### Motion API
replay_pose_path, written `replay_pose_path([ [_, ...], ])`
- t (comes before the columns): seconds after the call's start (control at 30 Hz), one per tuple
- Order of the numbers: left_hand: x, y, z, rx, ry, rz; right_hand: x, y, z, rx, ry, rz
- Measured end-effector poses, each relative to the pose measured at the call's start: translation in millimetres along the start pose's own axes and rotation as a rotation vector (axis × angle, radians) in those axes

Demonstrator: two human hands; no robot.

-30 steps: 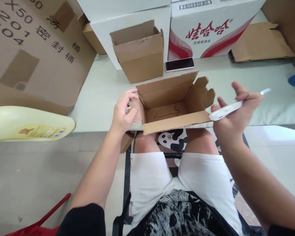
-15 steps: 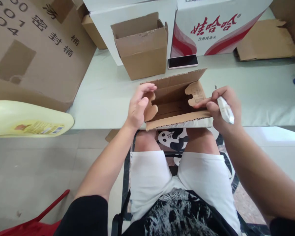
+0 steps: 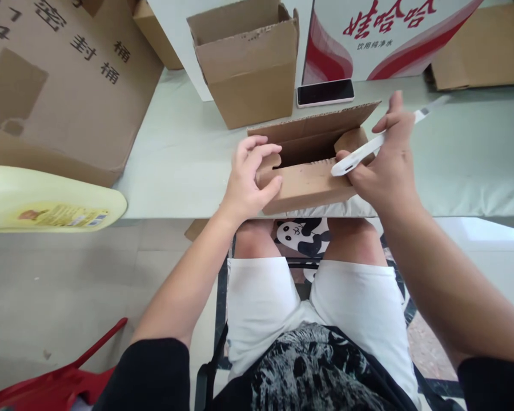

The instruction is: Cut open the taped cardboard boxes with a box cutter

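A small brown cardboard box point(image 3: 300, 185) sits at the table's front edge, its back flap upright and its front flap folded inward over part of the opening. My left hand point(image 3: 252, 177) grips the box's left end, thumb against the front and fingers over the top. In my right hand point(image 3: 388, 157) is a white utility knife point(image 3: 360, 155), slanting up to the right, with what looks like a thin, blurred blade at the far end. That hand also touches the box's right front corner. The inner right flap point(image 3: 352, 142) shows behind the knife.
Behind stand a taller open cardboard box point(image 3: 252, 74), a phone point(image 3: 325, 93) and a white-and-red carton point(image 3: 368, 51). A flattened cardboard piece point(image 3: 488, 51) lies at the back right. On the left are a large carton point(image 3: 68, 103) and a pale yellow bottle point(image 3: 51, 200).
The box's front flap has swung up and inward over the opening. My left thumb has come down onto the box's front. My right hand has turned, so the knife now points up to the right.
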State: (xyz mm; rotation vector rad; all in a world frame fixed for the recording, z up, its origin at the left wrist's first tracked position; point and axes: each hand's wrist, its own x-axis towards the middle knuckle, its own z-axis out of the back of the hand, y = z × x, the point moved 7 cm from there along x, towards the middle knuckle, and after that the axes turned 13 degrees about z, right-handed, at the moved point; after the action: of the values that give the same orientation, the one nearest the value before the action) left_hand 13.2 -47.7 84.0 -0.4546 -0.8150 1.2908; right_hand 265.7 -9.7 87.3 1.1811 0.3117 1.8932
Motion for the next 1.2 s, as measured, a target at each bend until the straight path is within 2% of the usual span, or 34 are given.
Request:
replay_pose_path([
  [0.1,-3.4,1.9,3.1,0.128,-0.176,0.062,1.2,1.8,1.5,-0.019,0.024,-0.016],
  [0.17,-2.5,-3.4,2.8,0.158,-0.188,0.058,-0.6,2.6,2.4,-0.009,-0.025,-0.007],
  [0.2,-0.9,-7.4,-0.5,0.169,-0.131,0.041,-2.7,2.5,2.2,0.006,-0.058,-0.005],
  [0.33,0.0,-19.0,-18.2,0.266,0.227,0.001,-14.4,1.1,-2.7,0.068,-0.12,-0.026],
  [0.4,-3.4,-17.4,-18.1,0.337,0.295,0.038,-20.3,0.3,-2.6,0.122,-0.132,-0.032],
  [0.5,-10.7,-5.1,-10.0,0.364,0.314,0.127,-31.2,-8.7,5.1,0.23,-0.213,-0.063],
  [0.57,-16.2,7.0,-0.8,0.307,0.284,0.178,-42.9,-21.0,9.9,0.273,-0.285,-0.133],
  [0.63,-21.7,18.4,11.5,0.178,0.197,0.224,-58.3,-31.9,8.0,0.339,-0.324,-0.221],
  [0.7,-28.7,27.2,22.3,-0.063,0.093,0.297,-73.9,-33.9,-1.4,0.426,-0.303,-0.286],
  [0.77,-38.2,32.7,21.1,-0.412,0.056,0.425,-84.0,-23.3,-14.0,0.499,-0.216,-0.293],
  [0.87,-55.1,31.8,-9.1,-0.85,0.115,0.709,-83.4,7.3,-23.5,0.617,-0.092,-0.2],
  [0.93,-66.8,28.7,-41.9,-0.998,0.226,0.914,-74.7,24.2,-14.4,0.637,-0.115,-0.117],
  [0.97,-71.7,28.8,-56.8,-1.013,0.269,0.991,-70.0,27.9,-7.3,0.611,-0.143,-0.106],
  [1.03,-81.1,35.3,-80.8,-0.872,0.364,1.121,-62.8,27.1,5.6,0.514,-0.168,-0.15],
  [1.07,-81.4,39.2,-85.7,-0.751,0.373,1.107,-60.7,24.5,9.6,0.459,-0.151,-0.187],
  [1.1,-77.7,41.8,-84.6,-0.63,0.334,1.039,-59.8,21.9,11.6,0.407,-0.117,-0.218],
  [1.13,-70.8,41.6,-77.6,-0.507,0.249,0.934,-59.5,20.2,11.5,0.365,-0.068,-0.231],
  [1.2,-51.3,27.1,-52.4,-0.296,0.027,0.651,-60.9,20.9,6.0,0.322,0.041,-0.205],
])
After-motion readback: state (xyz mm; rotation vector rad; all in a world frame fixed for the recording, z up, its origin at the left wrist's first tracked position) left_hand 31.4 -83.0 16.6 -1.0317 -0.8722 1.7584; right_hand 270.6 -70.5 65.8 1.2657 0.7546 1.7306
